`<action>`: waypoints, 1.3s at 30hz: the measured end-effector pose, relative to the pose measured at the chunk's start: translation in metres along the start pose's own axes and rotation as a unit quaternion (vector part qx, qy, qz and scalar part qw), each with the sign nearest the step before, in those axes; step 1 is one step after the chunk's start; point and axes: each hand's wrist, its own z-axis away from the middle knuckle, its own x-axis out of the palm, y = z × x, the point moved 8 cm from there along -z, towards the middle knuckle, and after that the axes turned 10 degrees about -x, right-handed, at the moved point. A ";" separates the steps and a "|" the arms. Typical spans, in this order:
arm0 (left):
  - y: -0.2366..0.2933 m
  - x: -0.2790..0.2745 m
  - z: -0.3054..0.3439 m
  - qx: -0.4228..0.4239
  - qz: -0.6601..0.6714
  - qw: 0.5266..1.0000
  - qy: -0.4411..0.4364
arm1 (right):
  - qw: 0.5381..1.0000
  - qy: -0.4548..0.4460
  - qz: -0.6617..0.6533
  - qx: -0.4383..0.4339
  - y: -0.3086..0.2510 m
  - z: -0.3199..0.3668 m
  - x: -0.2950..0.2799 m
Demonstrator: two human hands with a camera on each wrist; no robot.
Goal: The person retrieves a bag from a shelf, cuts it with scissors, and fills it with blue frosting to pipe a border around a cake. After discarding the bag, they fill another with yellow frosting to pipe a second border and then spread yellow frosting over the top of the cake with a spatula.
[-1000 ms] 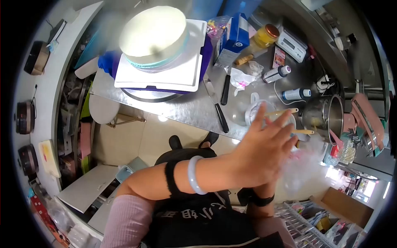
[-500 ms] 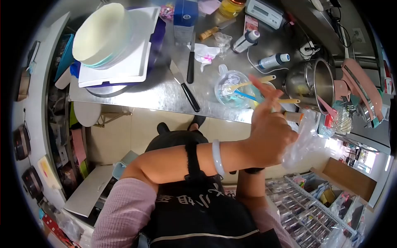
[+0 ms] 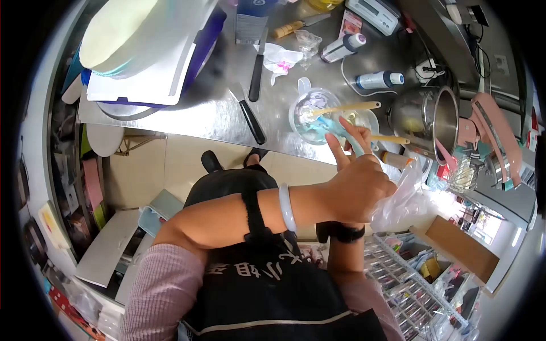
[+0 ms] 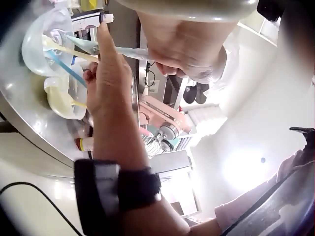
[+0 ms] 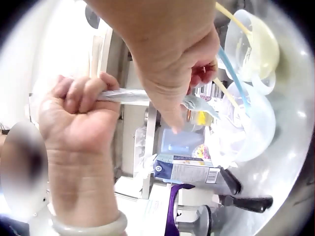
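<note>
A piping bag [image 5: 125, 96] with light blue filling at its tip is stretched between both hands. My left hand [image 3: 359, 187], with a pale bangle on its wrist, grips the twisted upper part in its curled fingers. Loose clear plastic [image 3: 402, 196] trails behind that hand. Nearer the tip, my right hand [image 4: 110, 81], with a black strap on its wrist, pinches the bag between thumb and forefinger. In the head view the left hand hides most of the right. The blue tip overlaps a clear cup [image 3: 301, 133] of white and lilac cream with spatulas in it.
A second cup [image 4: 61, 101] holds pale yellow cream. Two black-handled knives [image 3: 253, 122] lie on the steel table. A tall cream cake [image 3: 116, 40] stands at left on a white board. To the right are a mixing bowl [image 3: 446, 122] and a pink mixer [image 3: 495, 133].
The head view has turned, so the cake sits further to the upper left. The bag's blue tip now shows between the right thumb and forefinger, and both hands have shifted slightly left.
</note>
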 end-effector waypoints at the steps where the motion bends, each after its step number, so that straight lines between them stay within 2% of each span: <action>1: 0.002 -0.001 -0.001 0.020 -0.041 0.998 0.032 | 1.000 -0.005 0.000 -0.002 -0.007 0.002 -0.001; 2: 0.003 0.000 0.001 0.018 -0.043 0.998 0.034 | 1.000 0.008 0.005 -0.018 -0.016 0.003 -0.005; 4: -0.006 0.022 0.003 -0.046 -0.185 0.976 -0.103 | 0.998 0.038 0.014 -0.053 -0.030 0.008 -0.012; 5: -0.005 0.016 0.001 -0.047 -0.186 0.976 -0.101 | 0.987 -0.010 0.150 -0.060 -0.030 0.014 -0.010; 6: 0.002 0.013 0.001 -0.015 -0.118 0.983 -0.139 | 0.987 -0.011 0.148 -0.062 -0.024 0.013 -0.011; 7: 0.009 0.012 0.003 0.017 -0.049 0.983 -0.176 | 0.996 -0.019 0.075 -0.049 -0.014 0.011 -0.010; 8: 0.007 0.014 0.005 0.016 -0.050 0.983 -0.175 | 0.999 -0.027 0.002 -0.034 -0.013 0.007 -0.005; 10: 0.002 0.023 0.012 0.011 -0.008 0.982 -0.189 | 0.999 0.008 -0.018 -0.049 0.002 0.003 0.001; 11: 0.002 0.025 0.014 0.011 -0.008 0.982 -0.190 | 0.996 0.043 -0.036 -0.063 0.005 0.001 0.000; 15: 0.001 0.024 0.022 0.022 0.005 0.986 -0.166 | 0.997 0.026 0.026 -0.067 0.020 0.001 0.007; 17: -0.002 0.024 0.024 0.016 -0.009 0.986 -0.167 | 0.997 0.055 0.030 -0.048 0.029 0.001 0.006; 20: -0.008 0.029 0.030 0.008 -0.012 0.983 -0.181 | 0.994 0.021 0.072 -0.077 0.024 0.000 0.007; 22: -0.008 0.029 0.034 0.040 -0.003 0.991 -0.126 | 0.988 -0.004 0.111 -0.111 0.022 -0.002 0.006; 23: -0.008 0.029 0.034 0.044 0.001 0.991 -0.124 | 0.990 0.006 0.118 -0.082 0.033 0.000 0.006; 24: -0.006 0.027 0.035 0.049 0.004 0.991 -0.123 | 0.987 0.017 0.133 -0.089 0.041 0.001 0.006; 25: -0.008 0.031 0.035 0.031 -0.002 0.987 -0.158 | 0.990 0.020 0.121 -0.075 0.040 0.000 0.007; 26: -0.009 0.031 0.037 0.029 -0.016 0.987 -0.157 | 0.992 0.011 0.114 -0.054 0.042 0.001 0.008; 29: -0.001 0.029 0.041 0.057 -0.063 0.986 -0.141 | 0.994 0.018 0.088 -0.068 0.037 -0.001 0.017; 32: 0.002 0.028 0.043 0.049 -0.033 0.990 -0.131 | 0.991 0.013 0.117 -0.057 0.033 0.002 0.006; 33: 0.004 0.023 0.040 0.051 -0.033 0.990 -0.131 | 0.997 0.021 0.070 -0.034 0.032 0.001 0.005; 35: 0.011 0.027 0.040 0.075 -0.081 0.966 -0.235 | 0.998 0.056 -0.024 -0.003 0.034 0.002 0.004; 36: 0.015 0.017 0.038 0.073 -0.083 0.966 -0.234 | 0.998 0.053 -0.026 -0.003 0.030 0.003 0.008; 38: 0.038 -0.036 0.035 0.146 -0.054 0.986 -0.059 | 0.981 0.142 -0.128 -0.017 0.009 0.004 0.001; 39: 0.027 -0.049 0.041 0.089 -0.015 0.993 -0.071 | 0.982 0.144 -0.125 0.010 0.006 0.005 0.004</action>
